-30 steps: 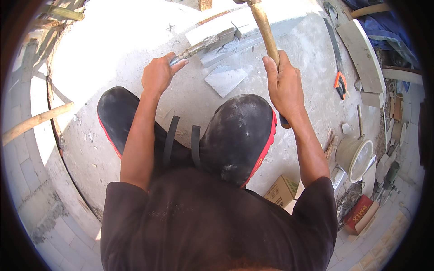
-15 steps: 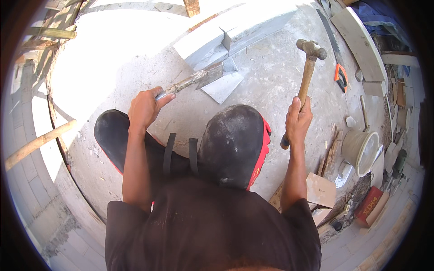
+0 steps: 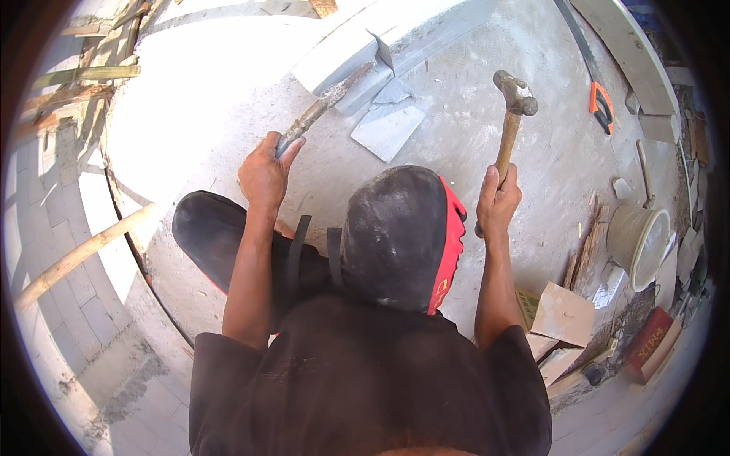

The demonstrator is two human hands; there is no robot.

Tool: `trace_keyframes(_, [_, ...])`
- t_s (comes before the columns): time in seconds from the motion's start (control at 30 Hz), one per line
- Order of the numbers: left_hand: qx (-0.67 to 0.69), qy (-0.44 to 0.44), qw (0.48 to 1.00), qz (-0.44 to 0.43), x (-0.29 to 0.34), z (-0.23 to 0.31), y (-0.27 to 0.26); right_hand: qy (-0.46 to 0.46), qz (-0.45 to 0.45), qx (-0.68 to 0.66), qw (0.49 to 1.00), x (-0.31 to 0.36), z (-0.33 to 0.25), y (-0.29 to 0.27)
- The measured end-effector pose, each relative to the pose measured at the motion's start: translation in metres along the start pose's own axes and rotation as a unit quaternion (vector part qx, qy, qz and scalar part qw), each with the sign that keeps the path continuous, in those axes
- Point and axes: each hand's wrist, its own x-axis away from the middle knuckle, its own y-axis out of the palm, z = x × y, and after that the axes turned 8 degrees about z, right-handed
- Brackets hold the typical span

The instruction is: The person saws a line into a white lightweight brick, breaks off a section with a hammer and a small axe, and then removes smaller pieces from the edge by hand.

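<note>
My left hand is closed around the near end of a crusted, long flat-bladed tool. The tool slants up and right, its far end against or just over the notched near side of a long pale block; contact is hard to tell. At that notch a thin grey flake sticks up. Loose flat chunks, among them a pale broken slab, lie on the floor beside it. My right hand grips the wooden handle of a ball-peen hammer, its head raised and apart from the block.
An orange-handled saw lies at the right by a long grey board. Farther down stand a whitish bucket, an opened cardboard box and a red box. A wooden pole crosses the floor edge at left.
The tool has shifted upward toward the notch and turned, so its broad blade face shows less. Both hands still hold their tools. The whole view has shifted somewhat.
</note>
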Motion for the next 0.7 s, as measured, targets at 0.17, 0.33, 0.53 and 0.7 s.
trace_keyframes(0.17, [-0.024, 0.004, 0.998, 0.064, 0.019, -0.004, 0.022, -0.115, -0.064, -0.057, 0.990, -0.029, -0.053, 0.009])
trace_keyframes(0.33, [-0.034, 0.015, 0.997, 0.064, 0.016, 0.000, 0.022, -0.239, -0.126, -0.153, 0.951, -0.044, -0.083, 0.014])
trace_keyframes(0.53, [-0.049, 0.044, 0.995, 0.075, 0.016, -0.004, 0.019, -0.237, -0.252, 0.021, 0.938, -0.057, -0.076, 0.041])
trace_keyframes(0.7, [-0.056, 0.041, 0.996, 0.063, 0.012, -0.002, 0.018, -0.207, -0.212, -0.120, 0.947, -0.042, -0.089, 0.029])
